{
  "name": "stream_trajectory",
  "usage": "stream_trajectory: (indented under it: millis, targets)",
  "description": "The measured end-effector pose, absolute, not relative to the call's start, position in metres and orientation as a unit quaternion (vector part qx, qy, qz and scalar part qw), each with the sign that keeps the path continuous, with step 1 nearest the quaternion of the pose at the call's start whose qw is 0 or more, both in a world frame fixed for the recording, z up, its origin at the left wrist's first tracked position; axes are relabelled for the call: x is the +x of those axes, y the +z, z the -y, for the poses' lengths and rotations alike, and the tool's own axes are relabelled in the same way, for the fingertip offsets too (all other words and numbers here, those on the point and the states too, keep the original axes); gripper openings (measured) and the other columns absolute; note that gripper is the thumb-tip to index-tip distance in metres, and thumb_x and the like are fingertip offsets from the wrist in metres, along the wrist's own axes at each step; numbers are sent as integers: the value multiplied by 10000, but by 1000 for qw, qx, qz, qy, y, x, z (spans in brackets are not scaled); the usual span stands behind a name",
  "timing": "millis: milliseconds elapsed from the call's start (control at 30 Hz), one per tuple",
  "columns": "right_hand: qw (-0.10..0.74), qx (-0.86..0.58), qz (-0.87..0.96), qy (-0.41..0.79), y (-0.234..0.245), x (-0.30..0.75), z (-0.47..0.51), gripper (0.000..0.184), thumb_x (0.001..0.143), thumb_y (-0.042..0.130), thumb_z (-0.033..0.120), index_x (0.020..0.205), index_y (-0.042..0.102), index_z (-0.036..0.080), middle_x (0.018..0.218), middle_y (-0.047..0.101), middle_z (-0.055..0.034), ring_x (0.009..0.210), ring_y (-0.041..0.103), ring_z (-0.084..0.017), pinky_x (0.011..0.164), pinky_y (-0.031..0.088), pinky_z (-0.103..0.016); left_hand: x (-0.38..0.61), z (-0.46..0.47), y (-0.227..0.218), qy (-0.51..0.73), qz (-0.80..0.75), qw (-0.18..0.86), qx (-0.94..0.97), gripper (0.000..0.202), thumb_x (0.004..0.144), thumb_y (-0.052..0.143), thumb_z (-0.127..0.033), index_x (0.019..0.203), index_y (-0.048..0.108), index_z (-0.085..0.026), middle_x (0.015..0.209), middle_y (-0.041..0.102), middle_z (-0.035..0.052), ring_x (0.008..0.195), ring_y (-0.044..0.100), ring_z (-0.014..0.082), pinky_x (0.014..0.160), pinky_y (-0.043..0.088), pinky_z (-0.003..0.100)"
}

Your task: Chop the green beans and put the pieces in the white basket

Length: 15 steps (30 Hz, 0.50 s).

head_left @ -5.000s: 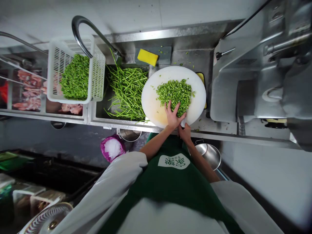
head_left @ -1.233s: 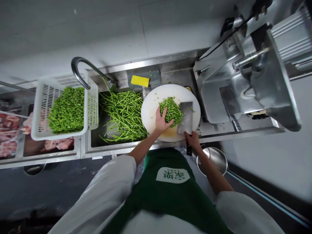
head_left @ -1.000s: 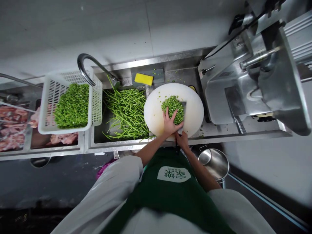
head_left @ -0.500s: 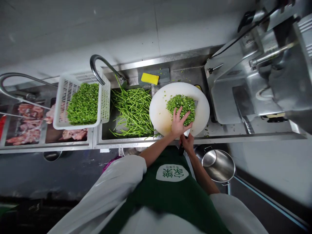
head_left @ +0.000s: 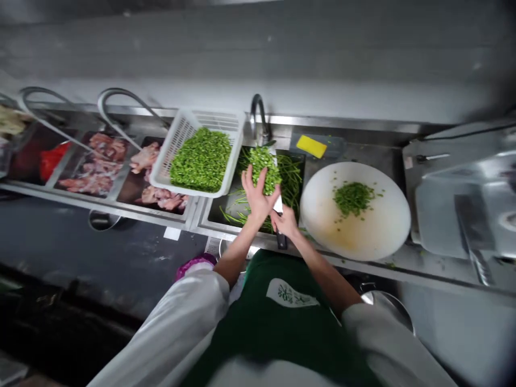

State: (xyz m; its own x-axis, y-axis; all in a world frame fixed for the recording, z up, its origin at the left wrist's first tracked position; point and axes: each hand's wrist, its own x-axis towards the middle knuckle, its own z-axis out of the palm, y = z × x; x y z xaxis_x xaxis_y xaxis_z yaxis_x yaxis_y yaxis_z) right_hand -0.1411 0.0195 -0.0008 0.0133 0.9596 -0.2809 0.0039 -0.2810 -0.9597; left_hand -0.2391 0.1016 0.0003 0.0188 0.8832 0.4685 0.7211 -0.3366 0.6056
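Chopped greens borne on a cleaver between basket and board

From where I stand, the load of chopped greens (head_left: 264,166) looks bright and fresh: short little bits, pale green with whitish glints, heaped loosely along the cleaver (head_left: 278,204). It is up above the sink, just in front of the curved tap (head_left: 257,105) and close beside the white basket (head_left: 220,119). The left hand (head_left: 258,200) has its fingers spread wide over the near part of the heap, touching it. The right hand (head_left: 285,220) has its fingers wrapped round the cleaver's black handle, and only slivers of bright blade show past the greens.

Under all this, long green stems (head_left: 291,177) lie tangled in the sink, uncut and darker than the load. The basket holds a far bigger mound (head_left: 201,161) of the same small cuttings. Over on the round white board (head_left: 322,215), a small patch of cuttings (head_left: 353,199) sits deeper in colour, with stray bits round it and a yellowish stain nearer the person. A yellow block (head_left: 312,145) lies behind, between tap and board.
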Motion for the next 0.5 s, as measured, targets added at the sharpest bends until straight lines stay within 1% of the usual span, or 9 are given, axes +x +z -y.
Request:
stream_trajectory:
  millis: [67,133,167,233,300,333,367,433,500]
  targets:
    - [398,-529,455,596,12,-189,-74,330,866,653,468,721,444,259,446,504,72,339,477,-107,349,370,-209,-295,-149,3,406,-626,78,661,638,896,690,-471,1487,540,-282,1717,231,70,1604,147,361,1304,186,599]
    - [363,-531,458,613,24,-227,-114,300,858,670,401,722,450,251,462,500,74,336,472,-101,341,362,-204,-345,-196,0,376,-679,72,627,624,913,669,-448,1495,534,-267,1705,270,89,1600,166,356,1298,192,605]
    - [345,-549,454,612,27,-239,-125,285,854,669,378,720,454,248,458,486,75,331,464,-101,333,353,-202,-367,-217,-4,345,-706,80,613,609,918,664,-427,1491,540,-263,1697,292,99,1597,173,360,1287,194,627]
    - [318,-592,444,593,28,-244,-126,255,841,659,365,729,466,242,451,473,74,327,454,-105,326,340,-205,-405,-249,-15,264,-755,124,587,598,909,678,-381,1480,549,-261,1702,289,115,1597,153,400,1238,199,717]
    - [315,-622,436,570,20,-218,-100,254,836,644,415,756,481,238,467,483,68,342,470,-110,345,348,-207,-430,-265,-26,225,-775,153,570,535,913,668,-329,1432,586,-231,1681,329,150,1584,188,418,1199,223,752]
    - [309,-642,436,550,15,-195,-79,277,836,630,460,758,485,238,470,487,63,341,464,-114,352,347,-215,-438,-265,-31,235,-770,155,572,459,933,635,-303,1381,621,-204,1633,408,176,1558,272,404,1197,257,727]
    - [301,-667,444,517,10,-167,-55,299,843,605,503,759,496,238,482,504,52,346,463,-119,363,350,-227,-441,-262,-35,266,-755,150,580,373,963,582,-281,1312,657,-177,1545,515,197,1499,393,373,1197,310,674]
    - [267,-723,487,409,4,-103,-3,315,871,560,526,771,553,228,519,559,10,402,514,-146,426,388,-251,-434,-246,-42,361,-695,138,606,309,1022,462,-271,1178,700,-151,1303,688,192,1290,609,292,1155,432,535]
    - [195,-790,525,250,5,-37,45,290,879,565,486,790,611,213,533,592,-33,473,564,-184,493,406,-277,-409,-223,-48,443,-612,150,638,339,1054,407,-316,1104,707,-166,1144,742,154,1116,689,239,1072,515,435]
